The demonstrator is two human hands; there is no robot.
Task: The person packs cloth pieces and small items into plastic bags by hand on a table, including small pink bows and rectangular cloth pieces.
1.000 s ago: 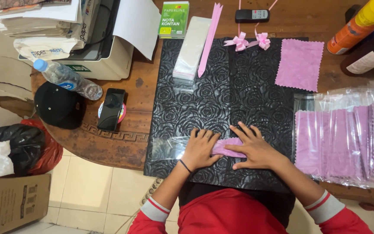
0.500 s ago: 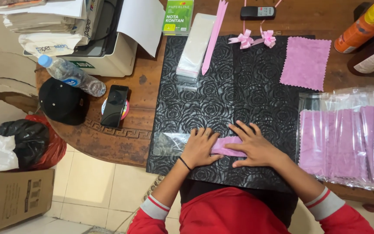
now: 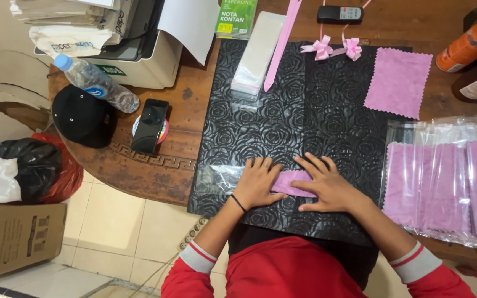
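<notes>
Both hands lie flat on a folded pink cloth (image 3: 292,183) at the near edge of a black mat (image 3: 282,121) embossed with roses: the left hand (image 3: 258,182) and right hand (image 3: 327,185) press with fingers spread open, gripping nothing. A crinkly clear plastic sleeve (image 3: 219,177) lies just left of the cloth. At right, clear bags (image 3: 443,182) hold more pink cloths, and a zigzag-edged pink square (image 3: 397,81) lies loose on the mat.

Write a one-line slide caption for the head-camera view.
Both hands, left hand and right hand, press a folded pink cloth flat on a black rose-embossed mat.
</notes>
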